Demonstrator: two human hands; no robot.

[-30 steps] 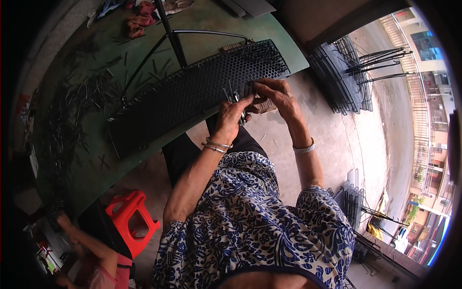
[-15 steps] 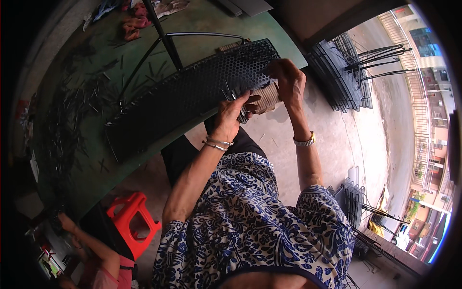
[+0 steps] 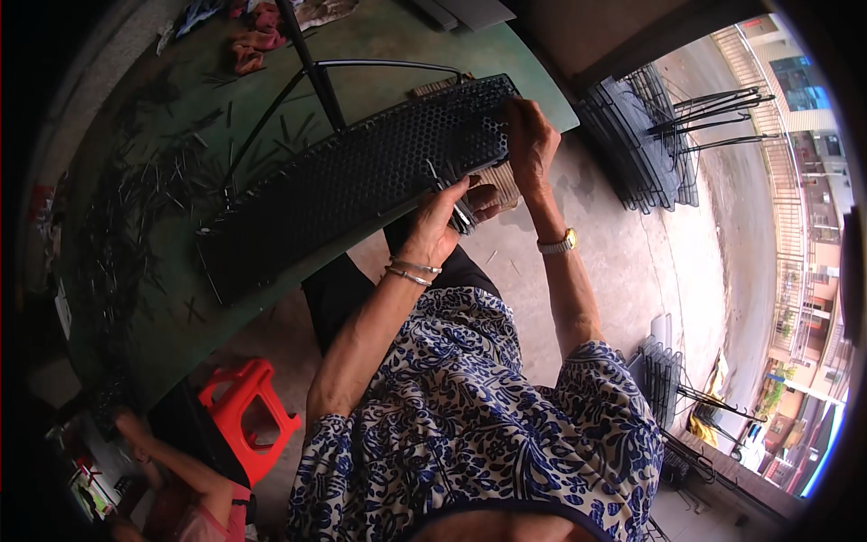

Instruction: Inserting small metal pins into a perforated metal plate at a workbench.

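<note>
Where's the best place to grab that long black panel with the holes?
Probably the rim at the right end of the black mesh panel, coming from the right, where the right hand is. That narrow end lies close to the edge of the green table, while black rods by the far long side would likely get in your way.

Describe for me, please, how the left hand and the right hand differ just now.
The left hand holds a bundle of thin strips by the near edge of the black perforated panel; the right hand is at its right end, any grip hidden. The left hand has bangles at its wrist; the right hand, a watch. Both are bare.
</note>
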